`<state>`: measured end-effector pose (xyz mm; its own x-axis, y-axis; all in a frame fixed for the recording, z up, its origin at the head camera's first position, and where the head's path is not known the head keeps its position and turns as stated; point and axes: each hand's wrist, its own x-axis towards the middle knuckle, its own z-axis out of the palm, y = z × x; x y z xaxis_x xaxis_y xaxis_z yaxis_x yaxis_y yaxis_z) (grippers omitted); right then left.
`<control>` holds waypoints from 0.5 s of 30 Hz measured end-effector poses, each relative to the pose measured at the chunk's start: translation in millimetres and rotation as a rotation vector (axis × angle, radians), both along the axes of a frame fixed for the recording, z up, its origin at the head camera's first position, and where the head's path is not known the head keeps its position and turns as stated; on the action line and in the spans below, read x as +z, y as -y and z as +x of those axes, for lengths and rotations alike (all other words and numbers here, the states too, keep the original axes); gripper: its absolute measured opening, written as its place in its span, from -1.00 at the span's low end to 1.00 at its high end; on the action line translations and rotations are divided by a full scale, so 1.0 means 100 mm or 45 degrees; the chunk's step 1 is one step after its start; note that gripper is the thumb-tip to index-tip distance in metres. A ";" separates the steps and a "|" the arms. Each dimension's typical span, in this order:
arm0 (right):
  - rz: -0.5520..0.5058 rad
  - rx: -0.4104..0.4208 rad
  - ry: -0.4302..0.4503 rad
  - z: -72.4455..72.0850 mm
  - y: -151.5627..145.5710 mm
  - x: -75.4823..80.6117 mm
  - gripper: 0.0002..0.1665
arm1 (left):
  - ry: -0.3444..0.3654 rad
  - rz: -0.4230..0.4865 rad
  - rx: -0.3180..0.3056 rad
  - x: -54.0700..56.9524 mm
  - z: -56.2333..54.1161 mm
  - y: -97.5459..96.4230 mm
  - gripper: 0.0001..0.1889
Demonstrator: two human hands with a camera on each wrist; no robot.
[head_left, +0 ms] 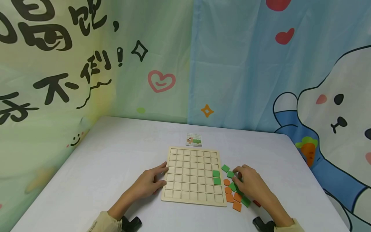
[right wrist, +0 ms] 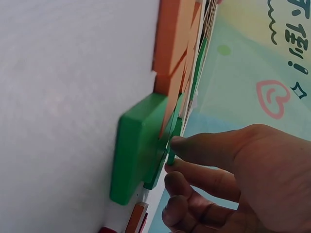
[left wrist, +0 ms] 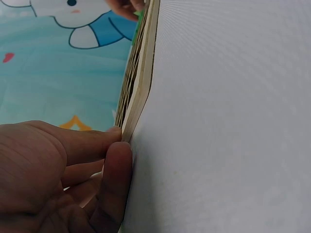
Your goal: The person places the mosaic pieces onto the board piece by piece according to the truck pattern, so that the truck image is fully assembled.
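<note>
In the head view a pale wooden grid board (head_left: pixel 191 175) lies flat, with two green square tiles (head_left: pixel 217 181) set in its right-hand column. My left hand (head_left: pixel 147 182) rests beside the board's left edge, fingertips touching the rim; the left wrist view shows these fingers (left wrist: pixel 119 160) at the corner. To the right of the board my right hand (head_left: pixel 250 182) reaches over loose tiles. Its thumb and index finger pinch a green square tile (head_left: pixel 230 174), whose edge shows between the fingertips in the right wrist view. A thicker-looking green tile (right wrist: pixel 141 145) lies nearer that camera.
Orange round tiles (head_left: pixel 227 182) and orange square tiles (head_left: pixel 237 206) lie along the board's right side, among more green ones. A dark red piece (head_left: pixel 256 203) is under the right wrist. Behind the board lies a small picture card (head_left: pixel 193 140) on the white table (head_left: pixel 130 135).
</note>
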<state>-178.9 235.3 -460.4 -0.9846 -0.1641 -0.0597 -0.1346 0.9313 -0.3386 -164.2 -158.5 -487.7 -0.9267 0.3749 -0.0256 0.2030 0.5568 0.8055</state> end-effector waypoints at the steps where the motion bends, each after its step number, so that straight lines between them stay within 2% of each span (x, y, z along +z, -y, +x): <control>1: 0.001 0.001 -0.001 0.00 0.00 0.00 -0.65 | 0.001 0.001 0.000 0.00 0.00 0.00 -0.39; 9: 0.001 -0.004 -0.013 0.01 0.02 0.02 -0.63 | 0.004 0.011 -0.010 -0.01 0.00 0.00 -0.39; 15: -0.024 0.033 -0.038 0.02 0.06 0.03 -0.62 | 0.001 0.006 -0.006 0.01 0.00 0.00 -0.39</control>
